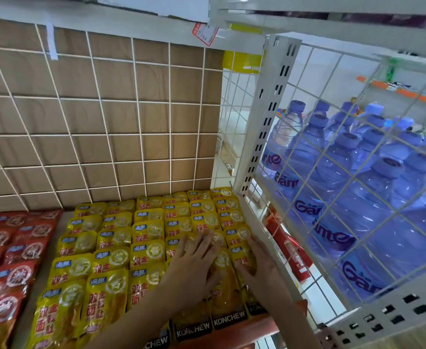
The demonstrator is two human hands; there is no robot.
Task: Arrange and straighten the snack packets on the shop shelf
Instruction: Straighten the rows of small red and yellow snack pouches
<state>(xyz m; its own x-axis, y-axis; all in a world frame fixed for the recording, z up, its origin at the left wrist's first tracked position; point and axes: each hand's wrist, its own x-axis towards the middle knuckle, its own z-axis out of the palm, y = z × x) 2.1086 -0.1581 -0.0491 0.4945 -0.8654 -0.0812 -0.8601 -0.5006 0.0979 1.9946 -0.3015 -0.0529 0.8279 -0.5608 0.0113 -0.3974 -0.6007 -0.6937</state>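
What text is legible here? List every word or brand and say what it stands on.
"KONCHEW": bottom edge of the yellow packets.
"Gante", partly hidden by wire: labels of the water bottles.
Chinese print on the yellow and red packets: too blurred to read surely.
Print on the price tag: too small.

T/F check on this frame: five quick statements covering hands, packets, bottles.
1. The left hand and right hand both rest on yellow packets. True.
2. The red packets lie right of the yellow packets. False: they lie to the left.
3. The bottles stand behind a wire grid. True.
4. The left hand lifts a packet off the shelf. False: it lies flat on the packets, fingers straight.
5. The bottles have red caps. False: the caps are blue-purple.
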